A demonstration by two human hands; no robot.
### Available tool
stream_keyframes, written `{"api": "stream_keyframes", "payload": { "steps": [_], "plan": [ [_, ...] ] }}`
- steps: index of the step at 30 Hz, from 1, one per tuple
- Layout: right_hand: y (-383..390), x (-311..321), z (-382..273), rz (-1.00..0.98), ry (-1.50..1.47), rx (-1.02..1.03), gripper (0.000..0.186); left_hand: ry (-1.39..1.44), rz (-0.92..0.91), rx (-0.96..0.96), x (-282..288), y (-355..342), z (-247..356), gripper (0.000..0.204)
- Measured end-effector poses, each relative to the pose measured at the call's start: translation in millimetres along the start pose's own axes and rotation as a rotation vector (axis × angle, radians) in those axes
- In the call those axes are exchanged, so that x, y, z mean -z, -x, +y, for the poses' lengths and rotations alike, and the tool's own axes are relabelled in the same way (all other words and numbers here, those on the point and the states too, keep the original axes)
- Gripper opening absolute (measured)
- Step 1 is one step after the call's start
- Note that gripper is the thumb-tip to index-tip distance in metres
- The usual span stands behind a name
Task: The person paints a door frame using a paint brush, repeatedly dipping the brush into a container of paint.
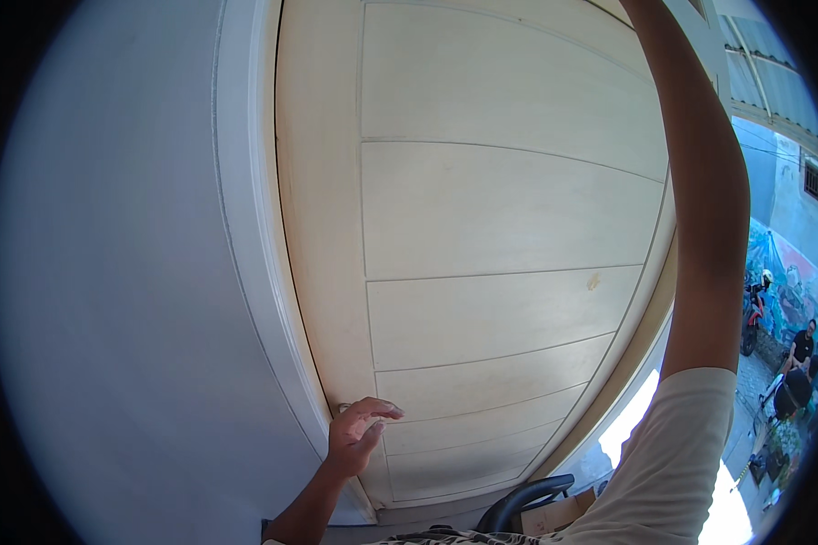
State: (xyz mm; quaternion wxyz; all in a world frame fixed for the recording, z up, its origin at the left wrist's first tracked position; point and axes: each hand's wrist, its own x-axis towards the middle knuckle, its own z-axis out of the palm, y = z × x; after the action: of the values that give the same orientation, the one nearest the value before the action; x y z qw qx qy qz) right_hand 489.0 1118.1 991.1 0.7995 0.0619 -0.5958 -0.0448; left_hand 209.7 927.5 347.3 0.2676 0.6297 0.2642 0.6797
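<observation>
A cream door (509, 209) with grooved horizontal panels fills the middle of the view. My left hand (362, 431) is low in front of the door's left edge, with fingers bent and thumb apart. It is open, and nothing shows between the fingers. Just behind its wrist side, a small metal door knob or lock (344, 408) shows in part; whether I touch it I cannot tell. My right arm (704, 200) reaches straight up along the door's right side. The right hand lies beyond the upper edge, so its hold is hidden.
A white door frame (262, 227) and a pale wall (118, 272) stand on the left. Near the bottom are a black curved handle or backrest (527, 495) and a cardboard box (554, 516). Outdoors at right, a person (802, 345) sits near a motorcycle (752, 313).
</observation>
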Motion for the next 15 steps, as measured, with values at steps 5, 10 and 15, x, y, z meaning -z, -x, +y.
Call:
{"api": "stream_keyframes", "payload": {
  "steps": [5, 10, 15],
  "plan": [
    [-22.4, 92.3, 49.4, 0.042, 0.097, -0.036, 0.025, -0.017, 0.038, 0.024, 15.1, 9.0, 6.7, 0.025],
    [-25.4, 120.6, 53.2, 0.377, 0.998, 0.303, 0.025, -0.019, 0.097, 0.005, 32.9, 21.9, 15.9, 0.024],
    [-12.8, 34.9, 23.3, 0.213, 0.898, 0.404, 0.023, -0.016, 0.113, 0.007, 40.4, 23.8, 20.3, 0.025]
  ]
}}
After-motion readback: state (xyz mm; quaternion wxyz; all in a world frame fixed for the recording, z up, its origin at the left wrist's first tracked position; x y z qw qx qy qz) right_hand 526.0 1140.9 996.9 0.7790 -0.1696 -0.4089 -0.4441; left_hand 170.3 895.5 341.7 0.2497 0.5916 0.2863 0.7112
